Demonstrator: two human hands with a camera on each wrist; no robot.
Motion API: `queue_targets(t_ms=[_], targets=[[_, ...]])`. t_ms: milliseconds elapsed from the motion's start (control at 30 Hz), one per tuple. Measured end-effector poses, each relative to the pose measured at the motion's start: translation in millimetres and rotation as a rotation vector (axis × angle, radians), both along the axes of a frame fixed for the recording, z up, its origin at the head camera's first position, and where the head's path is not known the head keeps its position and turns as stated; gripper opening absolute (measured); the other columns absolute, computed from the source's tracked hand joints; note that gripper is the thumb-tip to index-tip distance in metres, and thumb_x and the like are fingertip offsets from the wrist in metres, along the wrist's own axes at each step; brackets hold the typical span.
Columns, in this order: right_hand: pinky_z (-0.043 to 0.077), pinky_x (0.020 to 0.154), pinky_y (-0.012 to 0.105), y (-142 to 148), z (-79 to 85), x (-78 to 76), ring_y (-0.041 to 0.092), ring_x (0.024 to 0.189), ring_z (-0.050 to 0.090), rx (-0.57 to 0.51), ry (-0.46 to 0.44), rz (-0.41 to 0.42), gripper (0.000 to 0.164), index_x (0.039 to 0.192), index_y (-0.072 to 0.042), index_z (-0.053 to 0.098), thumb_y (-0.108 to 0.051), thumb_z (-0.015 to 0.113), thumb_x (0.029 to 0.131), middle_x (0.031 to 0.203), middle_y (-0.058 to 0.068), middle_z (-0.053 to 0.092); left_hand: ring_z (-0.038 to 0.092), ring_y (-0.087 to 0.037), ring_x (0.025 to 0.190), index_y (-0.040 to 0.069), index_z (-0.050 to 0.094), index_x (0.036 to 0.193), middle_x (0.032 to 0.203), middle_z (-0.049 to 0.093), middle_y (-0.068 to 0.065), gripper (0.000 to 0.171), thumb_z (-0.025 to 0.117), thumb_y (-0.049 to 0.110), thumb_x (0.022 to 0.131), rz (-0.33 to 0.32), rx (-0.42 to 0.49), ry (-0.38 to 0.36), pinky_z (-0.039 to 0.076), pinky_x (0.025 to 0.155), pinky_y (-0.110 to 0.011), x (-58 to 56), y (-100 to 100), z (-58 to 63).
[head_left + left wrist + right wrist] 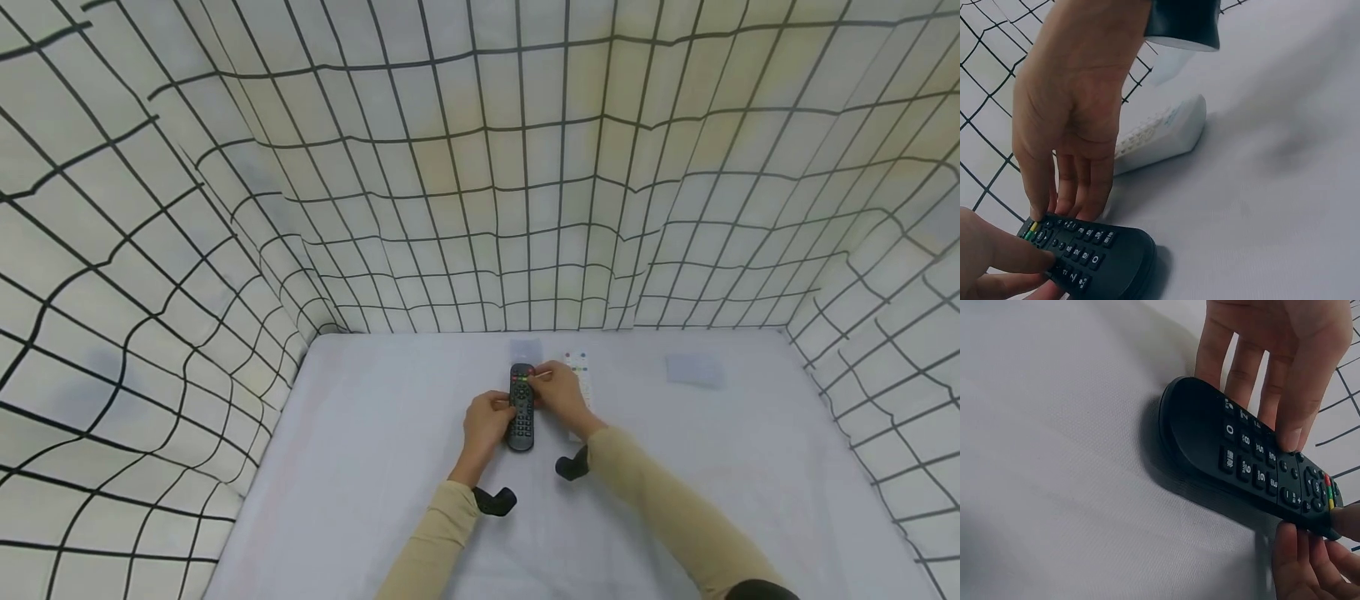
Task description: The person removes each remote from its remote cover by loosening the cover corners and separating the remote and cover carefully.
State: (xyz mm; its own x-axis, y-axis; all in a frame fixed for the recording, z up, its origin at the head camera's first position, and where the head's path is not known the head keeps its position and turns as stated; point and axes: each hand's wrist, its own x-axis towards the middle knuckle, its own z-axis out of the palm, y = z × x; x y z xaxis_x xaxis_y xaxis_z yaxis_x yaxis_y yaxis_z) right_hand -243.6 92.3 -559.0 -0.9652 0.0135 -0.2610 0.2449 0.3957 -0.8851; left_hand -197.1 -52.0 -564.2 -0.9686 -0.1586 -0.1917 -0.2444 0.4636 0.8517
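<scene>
A black remote control (521,425) with number keys and a row of coloured keys lies between both hands, its near end close to the white surface. The left hand (486,429) grips its left side, thumb on the keys and fingers at the edge. The right hand (561,390) holds the upper right side; its thumb (1346,522) is by the coloured keys and its fingers (1302,565) are along the edge. A thin white line shows by the right fingertips in the head view; I cannot tell what it is. The remote's underside is hidden.
A white remote control (577,362) lies beside the right hand, which partly covers it. Pale translucent sheets lie on the table (360,433), one sheet (693,370) to the right and another sheet (525,348) beyond the black remote. Black-gridded white walls (465,208) enclose the back and sides.
</scene>
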Motion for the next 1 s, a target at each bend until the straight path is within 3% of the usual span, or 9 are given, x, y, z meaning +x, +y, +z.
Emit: queue_targets(t_ms=[400,1000], targets=[[0.056,0.058,0.027,-5.2,-2.8,-2.7,0.02,0.072,0.066,0.131,0.021,-0.007,0.028,0.116,0.004,0.062,-0.015,0.064,0.095,0.101,0.018,0.068,0.063,-0.016,0.07,0.003,0.073,0.103,0.081,0.07,-0.006,0.021,0.075,0.009,0.083,-0.04,-0.126,0.088,0.05,0.058,-0.029,-3.8,-1.3,-4.0],[0.053,0.054,0.026,-7.7,-7.0,-7.9,0.017,0.062,0.064,0.216,0.064,0.014,0.026,0.112,0.005,0.063,-0.014,0.064,0.096,0.096,0.017,0.069,0.063,-0.017,0.071,0.003,0.073,0.104,0.084,0.071,-0.007,0.022,0.076,0.011,0.084,-0.064,-0.148,0.062,0.05,0.058,-0.029,-9.2,-2.0,-5.0]])
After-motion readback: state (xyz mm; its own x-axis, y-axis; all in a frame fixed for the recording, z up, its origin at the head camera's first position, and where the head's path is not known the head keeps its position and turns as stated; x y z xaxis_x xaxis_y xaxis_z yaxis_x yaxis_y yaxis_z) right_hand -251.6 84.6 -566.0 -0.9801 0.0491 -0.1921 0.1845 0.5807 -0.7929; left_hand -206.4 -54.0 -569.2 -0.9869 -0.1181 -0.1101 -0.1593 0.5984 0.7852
